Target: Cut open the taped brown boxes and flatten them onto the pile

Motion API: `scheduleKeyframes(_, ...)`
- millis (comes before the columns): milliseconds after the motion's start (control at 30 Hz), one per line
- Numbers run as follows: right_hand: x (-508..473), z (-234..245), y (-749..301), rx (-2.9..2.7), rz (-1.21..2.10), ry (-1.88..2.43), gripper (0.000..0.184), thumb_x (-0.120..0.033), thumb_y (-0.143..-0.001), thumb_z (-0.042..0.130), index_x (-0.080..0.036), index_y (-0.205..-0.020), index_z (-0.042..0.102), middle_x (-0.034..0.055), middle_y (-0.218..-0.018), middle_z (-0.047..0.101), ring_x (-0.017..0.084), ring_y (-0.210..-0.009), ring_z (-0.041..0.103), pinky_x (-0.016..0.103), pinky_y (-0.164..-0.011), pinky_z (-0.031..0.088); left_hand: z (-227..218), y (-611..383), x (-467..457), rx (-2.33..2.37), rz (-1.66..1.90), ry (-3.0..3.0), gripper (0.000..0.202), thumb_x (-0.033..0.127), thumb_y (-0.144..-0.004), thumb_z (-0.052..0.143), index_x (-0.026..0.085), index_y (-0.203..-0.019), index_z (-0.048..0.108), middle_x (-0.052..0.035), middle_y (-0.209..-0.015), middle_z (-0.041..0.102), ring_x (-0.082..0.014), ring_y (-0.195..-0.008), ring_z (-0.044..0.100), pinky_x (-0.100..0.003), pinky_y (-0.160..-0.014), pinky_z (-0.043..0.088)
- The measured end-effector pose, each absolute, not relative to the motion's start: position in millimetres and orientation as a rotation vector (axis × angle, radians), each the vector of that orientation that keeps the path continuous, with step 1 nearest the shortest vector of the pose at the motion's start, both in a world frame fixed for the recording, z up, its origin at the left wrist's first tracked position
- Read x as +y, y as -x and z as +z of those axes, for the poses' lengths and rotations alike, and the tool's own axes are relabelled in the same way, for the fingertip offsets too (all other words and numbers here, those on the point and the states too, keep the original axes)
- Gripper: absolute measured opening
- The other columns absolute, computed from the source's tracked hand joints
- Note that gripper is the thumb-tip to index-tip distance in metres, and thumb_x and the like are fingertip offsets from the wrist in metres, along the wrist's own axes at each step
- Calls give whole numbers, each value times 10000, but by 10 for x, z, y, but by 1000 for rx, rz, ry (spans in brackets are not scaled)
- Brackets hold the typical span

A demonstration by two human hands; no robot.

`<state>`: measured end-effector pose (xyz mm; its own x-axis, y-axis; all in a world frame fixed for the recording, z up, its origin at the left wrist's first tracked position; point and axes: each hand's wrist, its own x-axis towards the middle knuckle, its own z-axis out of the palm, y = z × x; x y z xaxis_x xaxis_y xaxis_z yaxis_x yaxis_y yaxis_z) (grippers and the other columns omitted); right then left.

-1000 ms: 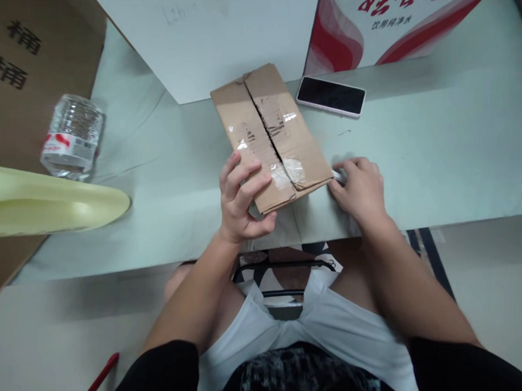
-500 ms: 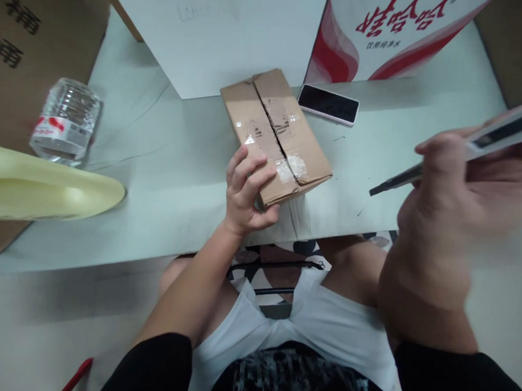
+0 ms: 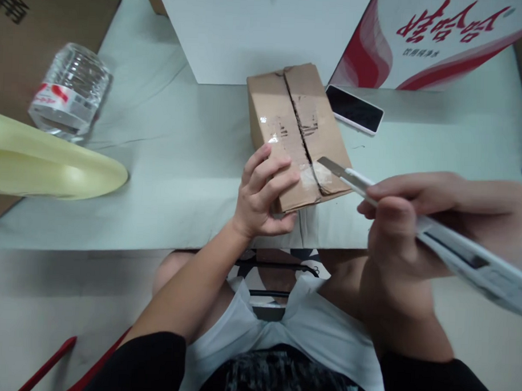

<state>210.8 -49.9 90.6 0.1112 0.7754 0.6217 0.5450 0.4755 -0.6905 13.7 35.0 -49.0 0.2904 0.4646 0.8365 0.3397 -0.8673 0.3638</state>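
A brown cardboard box with a dark seam down its top and bits of clear tape sits on the table near its front edge. My left hand grips the box's near left corner, fingers on top and thumb below. In my right hand is a white utility knife, its blade out. The blade's tip hangs over the taped near end of the box, close to the seam; whether it touches, I cannot tell.
Behind the box stand a large white carton and a red-and-white carton. A phone lies just right of the box. To the left are a clear plastic bottle and a pale yellow curved object on the pale green table.
My right hand has swung the utility knife leftward, bringing its blade from beside the box to over its near end. The left hand keeps its grip; the view has shifted somewhat.
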Motion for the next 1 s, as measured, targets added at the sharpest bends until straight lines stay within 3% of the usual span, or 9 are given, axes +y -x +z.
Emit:
scheduleKeyframes(267,-459,698,-1991,-1607,75,1129,279,-123,-847,786,-220,-725,554,-48,-699,714,89,-591,658,217,-565,534,-485,-151,330,791,1662,-2416,636,768,-921,517,364,-1410,564,-62,-1353,691,-365,-1476,532,-641,-1265,405)
scheduleKeyframes(500,-444,662,-1995,-1656,42,1204,286,-273,-932,735,-247,-718,546,-41,-695,724,99,-532,618,257,-544,545,-508,-129,325,796,1564,-2318,630,835,-869,560,380,-1303,597,-43,-1380,692,-352,-1510,503,-639,-1309,346)
scheduleKeyframes(633,-447,609,-2067,-1725,-41,1229,326,-345,-956,709,-251,-680,564,-30,-637,685,109,-490,584,266,-513,536,-494,-141,310,920,1501,-2332,680,909,-847,481,361,-1221,628,-58,-1318,718,-359,-1485,533,-659,-1312,342)
scheduleKeyframes(1000,-410,590,-2009,-1700,97,1153,219,-227,-939,700,-249,-768,565,-39,-678,697,102,-535,599,257,-553,511,-489,-133,318,801,1558,-2320,664,861,-883,513,356,-1305,597,-45,-1371,692,-339,-1534,478,-635,-1326,320)
